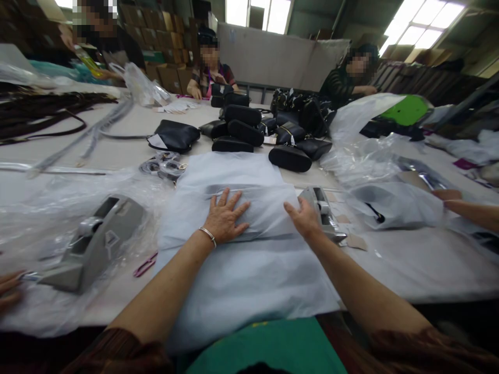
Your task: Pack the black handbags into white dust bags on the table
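Note:
My left hand (226, 218) lies flat with fingers spread on a sheet of white wrapping paper (249, 280). A dark shape shows faintly through the folded paper beneath it; its kind is hidden. At the paper's right edge is my right hand (304, 217), thumb held apart from the other fingers, which are partly out of sight. Right beside that hand stands a grey tape dispenser (323, 208); I cannot tell whether they touch. The paper hangs over the table's near edge onto a green cloth (265, 348).
Several black bags (239, 132) are piled ahead. A second tape dispenser (105, 239) stands on clear plastic at left, near pink thread snips (145, 265). Dark straps (42, 111) lie far left. Co-workers sit across the table; other people's hands reach in at both sides.

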`<action>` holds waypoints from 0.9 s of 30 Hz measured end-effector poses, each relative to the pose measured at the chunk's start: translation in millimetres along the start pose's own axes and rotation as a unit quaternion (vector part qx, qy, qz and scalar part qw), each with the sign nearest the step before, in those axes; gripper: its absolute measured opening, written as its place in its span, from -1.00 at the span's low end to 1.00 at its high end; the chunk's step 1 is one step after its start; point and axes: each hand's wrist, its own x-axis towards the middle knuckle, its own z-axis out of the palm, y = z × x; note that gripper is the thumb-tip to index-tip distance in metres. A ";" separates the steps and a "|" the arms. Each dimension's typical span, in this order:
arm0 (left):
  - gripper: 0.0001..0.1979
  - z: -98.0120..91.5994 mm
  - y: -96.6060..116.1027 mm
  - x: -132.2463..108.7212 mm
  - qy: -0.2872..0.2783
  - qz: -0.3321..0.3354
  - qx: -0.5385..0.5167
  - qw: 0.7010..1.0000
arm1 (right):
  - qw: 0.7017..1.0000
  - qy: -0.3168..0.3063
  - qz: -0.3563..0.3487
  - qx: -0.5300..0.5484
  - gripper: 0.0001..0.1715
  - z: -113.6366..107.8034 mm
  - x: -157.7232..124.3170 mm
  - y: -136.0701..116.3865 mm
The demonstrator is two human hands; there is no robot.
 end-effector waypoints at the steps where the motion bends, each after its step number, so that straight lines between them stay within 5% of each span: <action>1: -0.29 -0.1 -0.4 -0.3 0.000 0.000 -0.003 1.000 | 1.000 0.003 0.012 0.017 -0.05 1.7 -12.4 -0.1; 3: -0.30 -0.4 -1.2 -1.0 -0.001 -0.002 -0.006 1.000 | 0.997 -0.005 0.027 0.071 -0.11 5.0 -32.5 -0.6; 6: -0.30 -0.4 -2.6 -2.1 -0.004 -0.004 -0.010 1.000 | 0.986 -0.102 -0.016 0.131 -0.25 6.6 -48.3 2.5; 11: -0.30 1.6 -4.8 -3.9 0.006 0.000 -0.020 1.000 | 0.973 -0.215 -0.088 0.016 -0.54 -3.5 -47.9 7.0; 14: -0.30 2.2 -6.1 -4.7 0.012 0.000 -0.026 1.000 | 0.972 -0.205 -0.098 -0.061 -0.77 -15.9 -42.1 -3.3; 19: -0.30 2.1 -7.9 -5.4 0.017 -0.001 -0.034 0.999 | 0.973 -0.147 -0.131 -0.124 -0.71 -30.9 -36.5 -18.6; 24: -0.30 3.0 -7.8 -5.5 0.017 0.001 -0.026 1.000 | 0.960 -0.151 -0.050 -0.232 -0.87 -22.7 -39.8 -9.0; 27: -0.29 2.6 -7.1 -5.8 0.016 0.001 -0.017 1.000 | 0.947 -0.134 -0.019 -0.292 -0.63 -24.4 -41.5 -12.6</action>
